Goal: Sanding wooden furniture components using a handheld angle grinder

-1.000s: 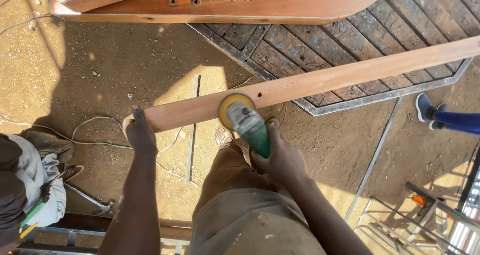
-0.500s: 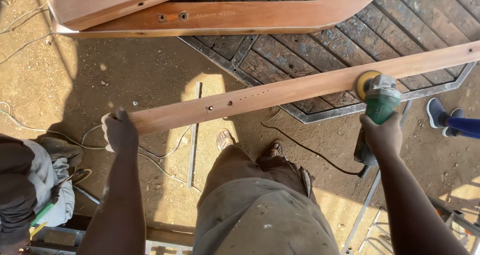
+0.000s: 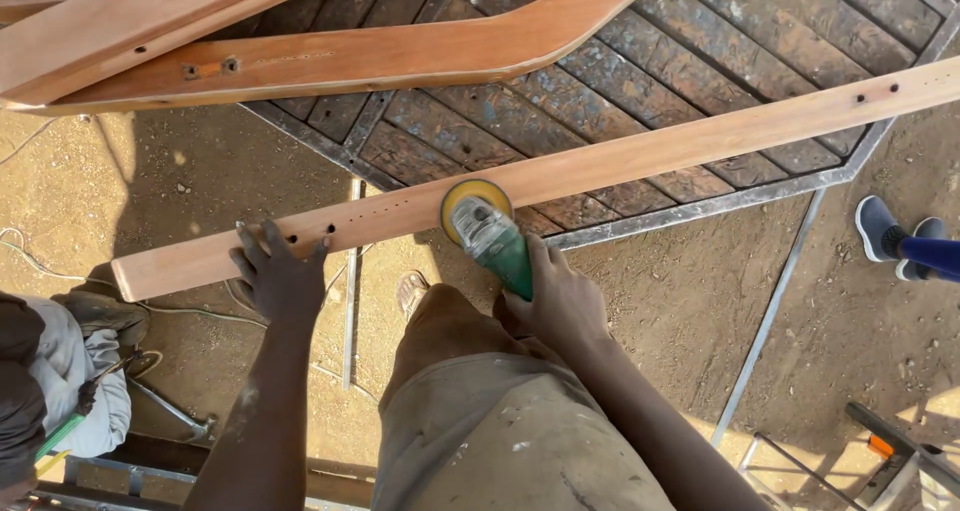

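A long wooden plank (image 3: 620, 161) with several small holes runs across the view, rising toward the right. My left hand (image 3: 275, 271) presses down on its left part, fingers spread over the wood. My right hand (image 3: 555, 301) grips a green angle grinder (image 3: 495, 241), whose yellow sanding disc (image 3: 475, 206) rests flat on the plank near its middle. My bent leg in dusty khaki trousers (image 3: 500, 421) is below the plank, with one foot (image 3: 410, 293) on the dirt.
Curved wooden furniture parts (image 3: 330, 56) lie above on a metal frame with dark slats (image 3: 640, 81). Another person crouches at bottom left (image 3: 60, 391). A blue shoe (image 3: 880, 226) shows at right. Cables and a metal rod lie on sandy ground.
The grinder has swept back left along the plank from its right end to near the middle. My left hand has shifted right along the plank from its left end.
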